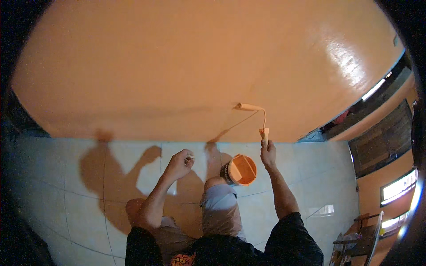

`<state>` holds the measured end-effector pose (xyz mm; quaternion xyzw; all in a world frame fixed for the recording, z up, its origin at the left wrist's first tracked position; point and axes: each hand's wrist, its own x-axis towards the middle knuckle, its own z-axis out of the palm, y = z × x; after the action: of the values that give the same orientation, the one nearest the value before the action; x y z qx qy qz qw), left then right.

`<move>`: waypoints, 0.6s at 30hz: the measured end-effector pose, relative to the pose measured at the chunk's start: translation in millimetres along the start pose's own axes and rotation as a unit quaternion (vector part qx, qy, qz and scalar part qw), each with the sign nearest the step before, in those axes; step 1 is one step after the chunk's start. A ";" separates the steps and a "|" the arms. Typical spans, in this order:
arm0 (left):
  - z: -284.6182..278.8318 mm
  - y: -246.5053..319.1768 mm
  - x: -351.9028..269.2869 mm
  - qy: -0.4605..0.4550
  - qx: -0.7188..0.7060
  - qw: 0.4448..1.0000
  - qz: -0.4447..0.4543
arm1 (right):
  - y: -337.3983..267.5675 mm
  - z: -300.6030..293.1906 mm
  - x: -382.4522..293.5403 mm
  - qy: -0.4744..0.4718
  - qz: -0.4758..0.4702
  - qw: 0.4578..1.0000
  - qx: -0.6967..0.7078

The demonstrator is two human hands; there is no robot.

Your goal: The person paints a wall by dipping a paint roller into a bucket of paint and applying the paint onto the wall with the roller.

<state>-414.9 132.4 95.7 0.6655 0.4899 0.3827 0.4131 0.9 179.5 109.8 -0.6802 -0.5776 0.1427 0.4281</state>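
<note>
My right hand (268,154) grips the handle of a paint roller (250,107). The roller's sleeve, coated in orange paint, lies against the lower part of an orange wall (159,73). Between my hands, on the tiled floor, stands a paint bucket (229,170) with orange paint inside. A flat, paint-covered piece (235,170) leans within its rim. My left hand (179,164) is curled above my left leg, away from the wall, with a small pale object (190,156) at its fingers, too small to identify.
Pale glossy tiles (309,186) run up to the wall's base. My bent knee (214,182) is close to the bucket. On the right are a dark wooden door (382,138), a window (399,188) and a piece of furniture (361,239). Shadows fall across floor and wall.
</note>
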 end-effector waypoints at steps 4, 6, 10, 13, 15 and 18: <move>-2.4 5.1 -6.0 0.008 0.025 1.000 0.009 | 18.5 15.5 -11.7 -0.060 0.055 0.996 -0.041; -4.4 7.4 -7.8 0.010 0.022 1.000 0.001 | 18.7 30.1 -12.5 -0.065 0.064 0.991 -0.093; -1.0 11.7 -16.9 -0.009 0.016 1.000 -0.006 | 22.6 59.6 -13.6 -0.138 0.141 0.968 -0.155; 2.7 20.5 -26.1 -0.015 0.005 1.000 -0.014 | 31.9 94.8 -5.5 -0.204 0.124 0.954 -0.182; 10.4 22.5 -30.4 -0.017 0.007 1.000 0.005 | 56.7 120.6 11.2 -0.223 0.204 0.934 -0.190; 25.8 24.2 -29.4 -0.029 0.001 0.998 0.050 | 101.5 134.3 35.5 -0.231 0.201 0.923 -0.232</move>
<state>-389.9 95.0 105.5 0.7005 0.4445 0.3828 0.4065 -13.9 271.2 -35.0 -0.8102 -0.5288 0.2414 0.0754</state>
